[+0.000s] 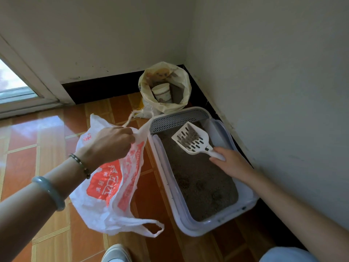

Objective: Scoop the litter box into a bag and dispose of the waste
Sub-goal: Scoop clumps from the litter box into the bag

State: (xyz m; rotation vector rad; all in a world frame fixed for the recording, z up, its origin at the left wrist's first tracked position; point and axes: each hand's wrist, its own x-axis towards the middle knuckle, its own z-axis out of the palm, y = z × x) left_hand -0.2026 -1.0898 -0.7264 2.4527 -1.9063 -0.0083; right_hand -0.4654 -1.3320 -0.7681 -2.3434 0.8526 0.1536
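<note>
A white litter box (168, 188) full of grey-brown litter (200, 178) lies on the floor along the right wall. My right hand (231, 163) grips the handle of a white slotted scoop (192, 138), held above the litter at the box's far end with grey litter on its blade. My left hand (111, 142) holds one handle of a white plastic bag with red print (111, 184), hanging just left of the box. The bag's other handle droops loose near the floor.
A yellowish sack (164, 87) with a white tub inside stands in the corner behind the box. A grey perforated step (177, 118) caps the box's far end. Orange floor tiles (47, 133) spread left. A door frame (28, 76) is at far left; my shoe (117, 254) shows below.
</note>
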